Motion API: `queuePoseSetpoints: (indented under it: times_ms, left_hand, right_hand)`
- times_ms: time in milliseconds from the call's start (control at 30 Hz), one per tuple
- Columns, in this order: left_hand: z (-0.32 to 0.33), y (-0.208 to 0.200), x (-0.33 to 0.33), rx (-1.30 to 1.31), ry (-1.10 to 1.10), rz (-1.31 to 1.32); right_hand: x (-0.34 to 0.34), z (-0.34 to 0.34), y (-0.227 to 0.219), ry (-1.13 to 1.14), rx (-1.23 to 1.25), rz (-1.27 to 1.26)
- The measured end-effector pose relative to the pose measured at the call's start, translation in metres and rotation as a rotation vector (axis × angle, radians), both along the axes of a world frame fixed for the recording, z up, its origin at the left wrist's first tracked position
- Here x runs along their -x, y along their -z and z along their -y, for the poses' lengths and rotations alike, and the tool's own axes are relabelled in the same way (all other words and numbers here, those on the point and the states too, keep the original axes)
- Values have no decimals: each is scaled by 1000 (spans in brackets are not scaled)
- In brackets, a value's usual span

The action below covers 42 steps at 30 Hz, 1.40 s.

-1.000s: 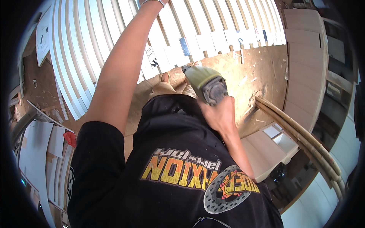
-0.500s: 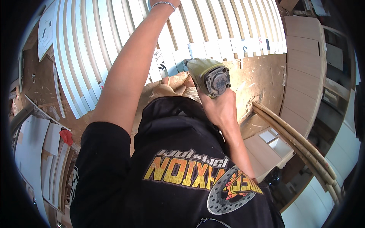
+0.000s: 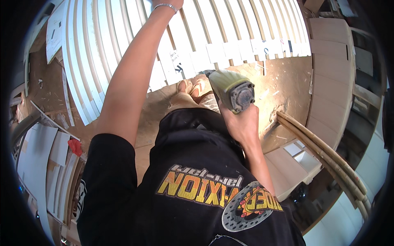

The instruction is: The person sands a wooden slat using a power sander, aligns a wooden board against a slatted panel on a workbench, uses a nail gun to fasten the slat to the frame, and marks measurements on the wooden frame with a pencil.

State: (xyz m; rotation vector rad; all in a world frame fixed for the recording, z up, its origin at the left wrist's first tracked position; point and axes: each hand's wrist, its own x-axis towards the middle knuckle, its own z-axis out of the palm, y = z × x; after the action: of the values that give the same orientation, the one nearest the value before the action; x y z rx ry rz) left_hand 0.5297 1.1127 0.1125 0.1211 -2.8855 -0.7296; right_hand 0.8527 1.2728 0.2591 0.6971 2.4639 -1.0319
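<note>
My right hand (image 3: 243, 123) is wrapped round the handle of a worn, yellowish nail gun (image 3: 233, 87) with a dark bolted cap. Its nose points away from me, towards the near edge of a panel of white slats (image 3: 182, 39). Whether the nose touches the panel I cannot tell. Long pale strips lie side by side there with gaps between them, joined by a white crosspiece (image 3: 217, 52) along the near ends. Over the panel my left arm reaches far forward; my left hand (image 3: 167, 3), with a bracelet at the wrist, is cut off by the upper edge, its fingers hidden.
Bamboo poles (image 3: 324, 153) slant across the right, near a pale wooden cabinet (image 3: 332, 82). White board offcuts (image 3: 35, 160) and a red cloth (image 3: 75, 146) are at the left. Wood scraps litter the brown floor (image 3: 283, 86) around my feet (image 3: 191, 88).
My right hand and the nail gun have shifted slightly right and nearer to me, away from the slat ends. My left hand has moved a little to the left.
</note>
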Motion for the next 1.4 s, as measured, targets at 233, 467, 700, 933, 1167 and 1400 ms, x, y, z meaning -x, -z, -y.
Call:
queuePoseSetpoints:
  times_ms: [233,467,700,933,1167,1400]
  left_hand:
    - [32,-7,-23,308,8,84]
    - [38,-8,-28,184,53,11]
    - [35,1,-22,133,22,0]
    - [40,-5,-30,125,39,32]
    - [34,-2,-27,163,62,34]
    - [42,-6,-32,118,26,34]
  right_hand:
    - [-19,-3,8,-86,150,13]
    - [-32,24,37,-53,128,-64]
    - [-31,47,34,62,4,-39]
    - [-34,62,4,79,-47,21]
    - [-5,75,8,56,-102,-10]
    - [0,73,9,31,-85,-115]
